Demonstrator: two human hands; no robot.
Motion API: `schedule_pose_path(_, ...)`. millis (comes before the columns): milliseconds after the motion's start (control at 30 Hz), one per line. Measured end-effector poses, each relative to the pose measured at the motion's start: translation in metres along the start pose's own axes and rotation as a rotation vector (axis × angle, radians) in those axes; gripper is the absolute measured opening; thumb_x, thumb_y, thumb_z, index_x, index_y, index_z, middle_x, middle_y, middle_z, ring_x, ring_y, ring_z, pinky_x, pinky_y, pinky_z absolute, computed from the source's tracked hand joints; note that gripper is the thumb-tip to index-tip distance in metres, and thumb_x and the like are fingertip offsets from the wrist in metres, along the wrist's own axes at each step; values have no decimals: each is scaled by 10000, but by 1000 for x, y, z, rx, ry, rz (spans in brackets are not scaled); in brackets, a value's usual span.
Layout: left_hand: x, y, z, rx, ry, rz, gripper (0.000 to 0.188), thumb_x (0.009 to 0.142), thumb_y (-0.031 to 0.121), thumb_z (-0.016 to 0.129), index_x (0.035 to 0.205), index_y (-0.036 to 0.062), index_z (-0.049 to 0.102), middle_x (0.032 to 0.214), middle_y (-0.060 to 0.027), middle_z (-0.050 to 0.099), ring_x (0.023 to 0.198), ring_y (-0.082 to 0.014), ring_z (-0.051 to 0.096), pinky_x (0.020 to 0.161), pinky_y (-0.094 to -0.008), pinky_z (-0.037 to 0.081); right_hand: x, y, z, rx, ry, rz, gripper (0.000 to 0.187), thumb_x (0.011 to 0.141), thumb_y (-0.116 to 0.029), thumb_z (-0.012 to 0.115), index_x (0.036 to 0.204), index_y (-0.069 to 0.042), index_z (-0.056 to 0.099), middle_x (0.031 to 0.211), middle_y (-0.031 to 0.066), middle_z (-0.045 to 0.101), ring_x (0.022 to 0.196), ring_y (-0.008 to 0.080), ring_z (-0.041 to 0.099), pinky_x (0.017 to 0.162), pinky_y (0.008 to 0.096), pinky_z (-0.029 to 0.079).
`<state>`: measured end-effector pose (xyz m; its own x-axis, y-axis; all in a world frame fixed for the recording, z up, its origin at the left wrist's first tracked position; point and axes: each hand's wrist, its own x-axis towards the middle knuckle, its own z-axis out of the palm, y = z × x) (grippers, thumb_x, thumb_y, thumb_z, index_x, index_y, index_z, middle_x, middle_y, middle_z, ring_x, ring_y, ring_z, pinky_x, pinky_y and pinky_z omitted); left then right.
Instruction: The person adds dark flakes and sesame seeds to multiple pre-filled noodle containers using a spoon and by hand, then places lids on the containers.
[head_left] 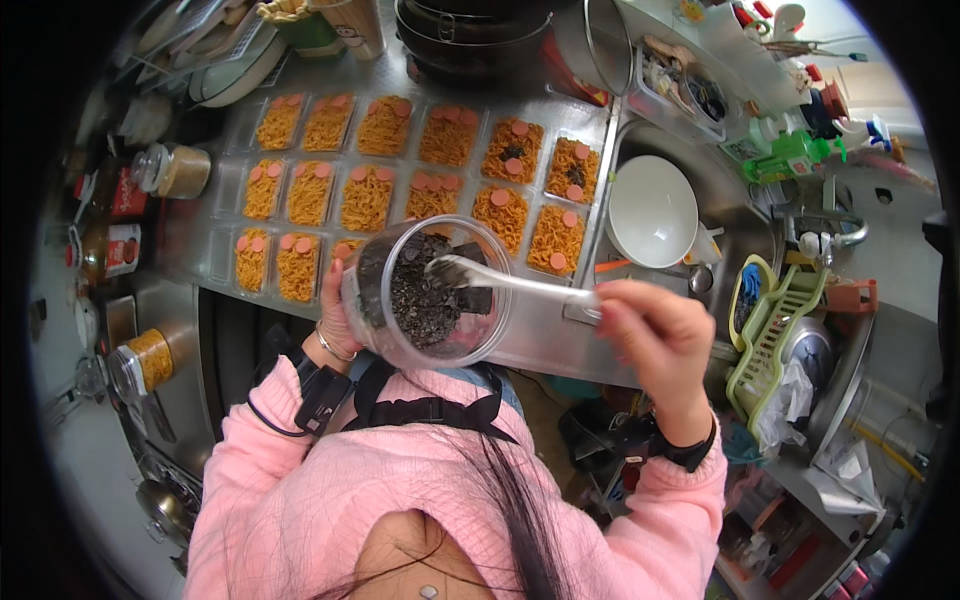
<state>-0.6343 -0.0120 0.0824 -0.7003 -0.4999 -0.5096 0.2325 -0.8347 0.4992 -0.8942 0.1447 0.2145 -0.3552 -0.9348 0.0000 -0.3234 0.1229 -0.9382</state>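
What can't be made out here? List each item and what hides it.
All in the head view:
- Left hand: most fingers hidden behind the clear jar.
- White utensil: tip partly buried in the dark flakes.
- Front-row noodle portion: mostly covered by the jar.
- Black pot: cut off by the upper edge.

Pink knit sweater, black buckled strap, black wrist straps, thin bracelet, probably metal.

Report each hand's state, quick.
Left hand: holding the clear jar by its side.
Right hand: closed on the handle of the white utensil.
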Motion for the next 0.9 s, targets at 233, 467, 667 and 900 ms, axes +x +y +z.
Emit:
schedule_pose_path(233,-2,7,32,152,-219,54,1150,625,763,543,1429,23,182,1357,-188,405,1234,-279,448,1042,-388,379,11,-9,41,-269,-321,-436,189,755,-33,632,929,8,567,643,102,548,594,278,583,509,368,465)
schedule_pose_path(467,-4,3,20,97,-182,65,1097,655,738,531,1424,25,209,1367,-187,396,1238,-287,442,1052,-397,360,16,5,43,139,-218,-52,102,837,-29,631,925,13,660,636,25,609,542,49,556,466,196,412)
schedule_pose_path(667,1,-2,-7,38,77,-28,1002,717,780,433,1387,44,319,1368,-154,410,1230,-300,442,1045,-429,369,10,9,23,216,-144,199,106,856,-42,615,940,0,665,658,15,615,521,25,515,452,175,380)
schedule_pose_path(900,19,-14,-9,-75,-139,-14,908,776,706,433,1396,54,308,1397,-139,381,1260,-305,406,1059,-443,340,-9,30,-9,408,140,317,128,872,-45,598,965,23,654,652,38,607,466,38,463,404,168,348)
